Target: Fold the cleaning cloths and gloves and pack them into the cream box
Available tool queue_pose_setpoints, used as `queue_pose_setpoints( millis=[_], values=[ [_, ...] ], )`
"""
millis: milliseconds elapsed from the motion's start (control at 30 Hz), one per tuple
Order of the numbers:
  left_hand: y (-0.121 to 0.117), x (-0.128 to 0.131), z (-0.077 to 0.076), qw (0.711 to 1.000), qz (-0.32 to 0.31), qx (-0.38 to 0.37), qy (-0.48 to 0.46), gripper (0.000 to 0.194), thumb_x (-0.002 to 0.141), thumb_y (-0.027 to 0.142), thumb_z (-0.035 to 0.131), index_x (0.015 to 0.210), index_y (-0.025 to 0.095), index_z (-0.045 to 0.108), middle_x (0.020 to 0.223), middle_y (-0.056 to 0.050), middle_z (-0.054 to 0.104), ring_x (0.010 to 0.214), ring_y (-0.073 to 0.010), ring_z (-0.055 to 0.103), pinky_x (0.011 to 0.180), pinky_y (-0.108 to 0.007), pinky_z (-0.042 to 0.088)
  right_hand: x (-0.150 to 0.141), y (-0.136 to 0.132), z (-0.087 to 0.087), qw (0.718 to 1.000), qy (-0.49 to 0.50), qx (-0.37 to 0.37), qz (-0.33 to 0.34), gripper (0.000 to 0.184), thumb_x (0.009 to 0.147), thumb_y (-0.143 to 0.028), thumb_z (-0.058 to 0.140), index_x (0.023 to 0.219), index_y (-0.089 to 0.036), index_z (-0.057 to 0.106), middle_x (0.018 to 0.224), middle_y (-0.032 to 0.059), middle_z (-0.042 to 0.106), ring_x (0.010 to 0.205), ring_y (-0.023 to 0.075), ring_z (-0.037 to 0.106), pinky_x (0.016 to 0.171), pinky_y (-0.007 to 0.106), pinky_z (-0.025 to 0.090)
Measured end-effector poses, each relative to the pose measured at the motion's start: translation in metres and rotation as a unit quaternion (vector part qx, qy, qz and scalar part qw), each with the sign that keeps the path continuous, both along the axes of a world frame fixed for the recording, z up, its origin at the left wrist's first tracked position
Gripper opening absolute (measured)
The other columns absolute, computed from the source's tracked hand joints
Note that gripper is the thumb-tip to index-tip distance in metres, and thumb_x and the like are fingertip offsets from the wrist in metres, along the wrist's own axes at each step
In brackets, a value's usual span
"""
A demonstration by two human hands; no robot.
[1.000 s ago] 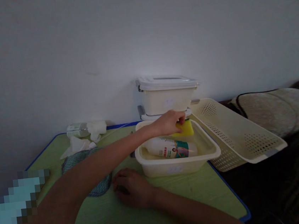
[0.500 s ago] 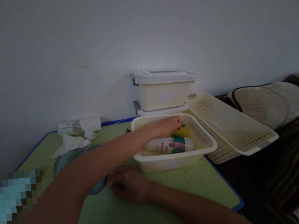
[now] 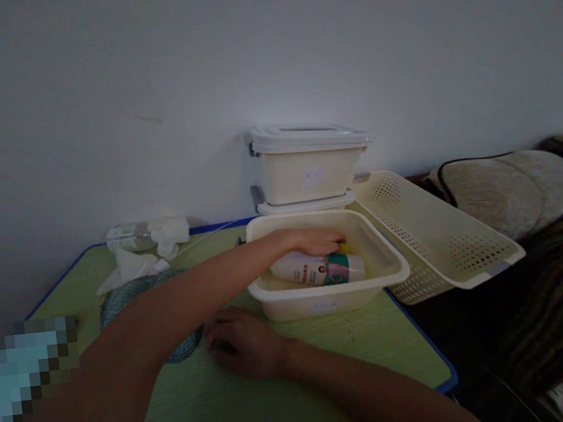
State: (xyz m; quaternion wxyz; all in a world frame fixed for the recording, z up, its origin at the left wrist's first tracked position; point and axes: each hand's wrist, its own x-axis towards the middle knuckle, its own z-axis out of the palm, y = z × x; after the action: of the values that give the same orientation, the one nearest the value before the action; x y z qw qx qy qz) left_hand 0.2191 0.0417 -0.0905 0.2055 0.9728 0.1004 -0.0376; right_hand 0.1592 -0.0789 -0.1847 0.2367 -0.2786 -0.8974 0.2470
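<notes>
My left hand (image 3: 319, 240) reaches down into an open cream plastic box (image 3: 291, 307). Its bent fingers close on a yellow object (image 3: 347, 248), mostly hidden behind the hand and a bottle. In front of it a white bottle (image 3: 312, 269) with a green and pink label lies on its side in the box. Resting on the table, my right hand (image 3: 245, 342) is loosely curled, thumb and fingers apart, with nothing visible in it. It lies by a blue-grey mesh item (image 3: 120, 298), partly covered by my left forearm.
Behind the box stands a lidded cream container (image 3: 283, 177) on another lid, near the wall. A perforated basket (image 3: 428, 222) leans at the table's right edge. At the back left lie a clear bottle (image 3: 128, 237) and crumpled white tissue (image 3: 131, 267). Rolled blankets (image 3: 516, 193) lie to the right.
My left hand has sunk slightly lower into the box, and the yellow object is lower and more hidden behind the bottle. My right hand stays put.
</notes>
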Motion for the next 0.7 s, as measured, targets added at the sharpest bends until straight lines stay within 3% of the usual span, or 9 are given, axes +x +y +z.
queue_pose_setpoints(
  millis=[200, 267, 400, 500, 600, 700],
  values=[
    [-0.004, -0.009, 0.015, 1.000, 0.004, -0.028, 0.005, 0.046, 0.088, 0.015, 0.029, 0.133, 0.005, 0.037, 0.142, -0.011, 0.042, 0.129, -0.0124, 0.039, 0.108, -0.021, 0.026, -0.001, 0.001, -0.001, 1.000, 0.005, 0.005, -0.003, 0.007, 0.075, -0.010, 0.055, 0.078, -0.015, 0.057, 0.092, 0.0050, 0.060, 0.089, 0.0154, 0.055, 0.082, 0.025, 0.041],
    [-0.006, -0.013, 0.021, 1.000, 0.016, -0.024, -0.007, 0.046, 0.090, 0.018, 0.027, 0.134, 0.007, 0.036, 0.144, -0.011, 0.038, 0.131, -0.0140, 0.035, 0.110, -0.025, 0.024, -0.001, 0.001, -0.002, 1.000, 0.003, 0.004, -0.003, 0.007, 0.075, -0.011, 0.054, 0.079, -0.016, 0.057, 0.093, 0.0048, 0.060, 0.090, 0.0157, 0.055, 0.081, 0.025, 0.041],
    [-0.011, -0.019, 0.033, 0.990, 0.059, -0.063, -0.110, 0.041, 0.091, 0.021, 0.030, 0.130, 0.012, 0.038, 0.129, -0.012, 0.053, 0.116, -0.0163, 0.051, 0.100, -0.032, 0.038, -0.001, 0.002, -0.003, 1.000, -0.006, 0.008, -0.007, 0.007, 0.074, -0.011, 0.054, 0.078, -0.016, 0.057, 0.090, 0.0044, 0.060, 0.086, 0.0159, 0.056, 0.078, 0.025, 0.042],
    [-0.020, -0.032, 0.049, 0.949, 0.074, -0.126, -0.280, 0.032, 0.089, 0.020, 0.036, 0.117, 0.011, 0.048, 0.104, -0.011, 0.064, 0.093, -0.0149, 0.060, 0.087, -0.031, 0.046, -0.001, 0.003, -0.003, 1.000, -0.008, 0.014, 0.001, 0.006, 0.075, -0.012, 0.056, 0.079, -0.015, 0.058, 0.091, 0.0051, 0.061, 0.086, 0.0157, 0.056, 0.080, 0.024, 0.042],
    [-0.035, -0.064, 0.068, 0.900, 0.086, -0.129, -0.407, 0.026, 0.086, 0.025, 0.042, 0.106, 0.013, 0.054, 0.093, -0.007, 0.064, 0.086, -0.0150, 0.062, 0.083, -0.032, 0.048, 0.000, 0.003, -0.003, 1.000, -0.013, 0.019, 0.006, 0.007, 0.076, -0.013, 0.056, 0.081, -0.016, 0.059, 0.094, 0.0048, 0.062, 0.088, 0.0154, 0.056, 0.083, 0.025, 0.041],
    [-0.051, -0.110, 0.079, 0.861, 0.184, -0.106, -0.463, 0.026, 0.083, 0.027, 0.046, 0.103, 0.015, 0.057, 0.088, -0.004, 0.065, 0.083, -0.0154, 0.063, 0.083, -0.033, 0.049, 0.001, 0.003, -0.001, 1.000, -0.015, 0.023, 0.010, 0.007, 0.077, -0.012, 0.055, 0.081, -0.016, 0.059, 0.095, 0.0050, 0.062, 0.090, 0.0153, 0.056, 0.085, 0.025, 0.040]
  ],
)
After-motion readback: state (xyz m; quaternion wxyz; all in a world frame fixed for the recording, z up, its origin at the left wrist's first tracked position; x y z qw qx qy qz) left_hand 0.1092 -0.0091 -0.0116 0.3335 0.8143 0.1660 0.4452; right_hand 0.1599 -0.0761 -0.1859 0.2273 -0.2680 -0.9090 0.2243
